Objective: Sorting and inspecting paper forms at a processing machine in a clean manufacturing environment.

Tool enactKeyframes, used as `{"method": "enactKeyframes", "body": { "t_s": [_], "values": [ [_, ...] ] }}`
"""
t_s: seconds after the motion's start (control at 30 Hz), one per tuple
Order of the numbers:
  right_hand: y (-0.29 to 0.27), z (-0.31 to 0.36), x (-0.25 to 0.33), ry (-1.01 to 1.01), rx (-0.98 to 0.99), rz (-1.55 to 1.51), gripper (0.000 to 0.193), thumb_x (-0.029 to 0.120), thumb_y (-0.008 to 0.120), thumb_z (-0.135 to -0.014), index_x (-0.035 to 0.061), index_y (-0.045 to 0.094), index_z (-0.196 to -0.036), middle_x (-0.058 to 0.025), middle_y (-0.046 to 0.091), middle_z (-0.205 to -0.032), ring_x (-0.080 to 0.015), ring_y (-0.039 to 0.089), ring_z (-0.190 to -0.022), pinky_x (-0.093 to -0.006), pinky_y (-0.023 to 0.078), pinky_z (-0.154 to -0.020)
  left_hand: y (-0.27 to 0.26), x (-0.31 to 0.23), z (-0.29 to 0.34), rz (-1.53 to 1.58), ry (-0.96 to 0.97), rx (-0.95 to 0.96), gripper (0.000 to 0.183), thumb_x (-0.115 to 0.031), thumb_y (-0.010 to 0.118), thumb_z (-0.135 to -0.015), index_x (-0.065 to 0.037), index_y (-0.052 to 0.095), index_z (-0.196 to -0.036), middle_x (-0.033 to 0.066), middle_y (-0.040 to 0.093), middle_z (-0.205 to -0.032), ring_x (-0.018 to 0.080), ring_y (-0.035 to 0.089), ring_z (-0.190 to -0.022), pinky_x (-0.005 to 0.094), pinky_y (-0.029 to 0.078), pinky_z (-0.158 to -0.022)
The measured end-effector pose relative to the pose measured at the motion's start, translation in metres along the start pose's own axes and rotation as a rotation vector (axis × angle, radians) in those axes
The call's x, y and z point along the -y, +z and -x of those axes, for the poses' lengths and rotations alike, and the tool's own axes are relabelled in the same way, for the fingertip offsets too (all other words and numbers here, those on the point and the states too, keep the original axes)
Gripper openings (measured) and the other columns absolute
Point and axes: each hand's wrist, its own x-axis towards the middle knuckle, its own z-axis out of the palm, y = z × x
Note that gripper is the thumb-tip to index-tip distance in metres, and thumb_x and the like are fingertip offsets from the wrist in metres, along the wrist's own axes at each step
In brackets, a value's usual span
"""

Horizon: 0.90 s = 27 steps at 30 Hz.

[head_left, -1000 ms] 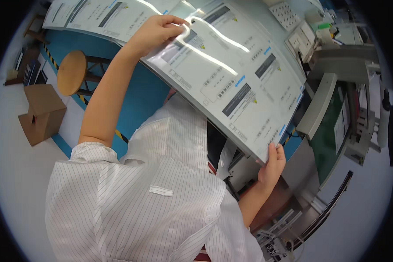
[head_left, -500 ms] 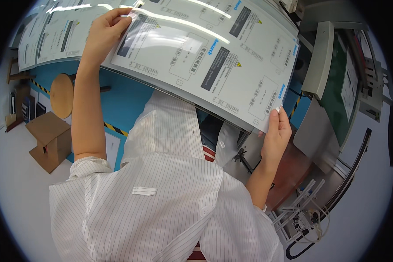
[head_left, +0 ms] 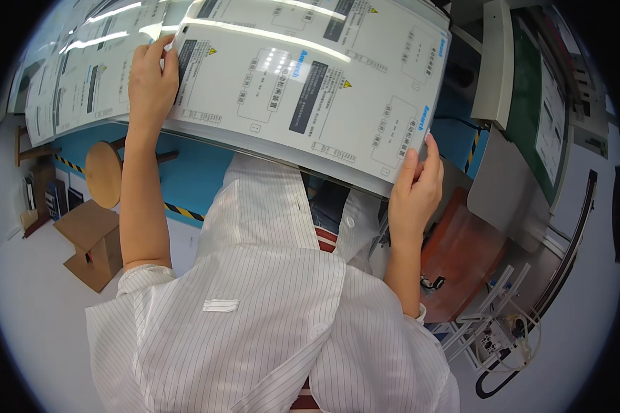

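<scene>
A clear printed sheet (head_left: 269, 96) now lies straighter across the person's front than a second ago, right hand (head_left: 415, 189) holding its near right corner, left hand (head_left: 150, 86) at its left edge, grip unclear.

Printed sheet (head_left: 288, 95) cut off @ top, sm. txt (head_left: 325, 109) illegible.

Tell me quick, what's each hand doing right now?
Left hand: curled at the left edge of the printed sheet; whether it grips cannot be told.
Right hand: at the sheet's right edge, thumb spread; whether it grips cannot be told.
</scene>
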Motion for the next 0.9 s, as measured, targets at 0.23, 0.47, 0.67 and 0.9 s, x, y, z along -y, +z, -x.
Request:
{"method": "enactKeyframes", "body": {
  "t_s": [0.23, 0.47, 0.67, 0.9],
  "values": [
    [-0.005, -0.006, -0.005, -0.044, -0.040, 0.049, 0.038, 0.020, 0.060, -0.093, 0.0019, 0.057, -0.125, -0.0051, 0.047, -0.084, -0.0121, 0.046, -0.066, -0.0276, 0.042, -0.061, 0.003, 0.000, 0.000, 0.026, -0.025, 0.005, 0.029, -0.018, 0.053, -0.094, -0.004, 0.062, -0.117, 0.0165, 0.058, -0.102, 0.0304, 0.058, -0.090, 0.0368, 0.047, -0.081],
    [-0.079, -0.059, -0.074, 0.311, -0.277, -0.597, 0.038, 0.015, 0.056, -0.096, -0.0032, 0.049, -0.129, -0.0074, 0.055, -0.108, -0.0129, 0.055, -0.086, -0.0282, 0.049, -0.074, -0.011, -0.034, 0.031, 0.135, 0.268, -0.128, 0.031, -0.018, 0.052, -0.096, 0.000, 0.059, -0.120, 0.0160, 0.057, -0.115, 0.0311, 0.053, -0.107, 0.0383, 0.041, -0.093],
    [-0.150, -0.106, -0.179, 0.609, -0.655, -1.246, 0.055, 0.009, 0.051, -0.094, -0.0100, 0.027, -0.140, -0.0257, 0.031, -0.144, -0.0337, 0.034, -0.135, -0.0429, 0.035, -0.109, -0.027, -0.057, 0.053, 0.078, 0.614, 0.060, 0.067, -0.055, 0.055, -0.088, -0.002, 0.053, -0.128, 0.0148, 0.051, -0.126, 0.0345, 0.045, -0.122, 0.0506, 0.030, -0.108],
    [-0.199, -0.128, -0.273, 0.928, -0.809, -1.497, 0.065, 0.008, 0.043, -0.091, -0.0090, 0.010, -0.144, -0.0244, 0.013, -0.153, -0.0365, 0.012, -0.143, -0.0485, 0.016, -0.116, -0.021, -0.067, 0.048, -0.096, 0.590, 0.226, 0.092, -0.076, 0.051, -0.075, -0.001, 0.051, -0.128, 0.0163, 0.049, -0.129, 0.0360, 0.043, -0.126, 0.0543, 0.024, -0.112]
  ]
}}
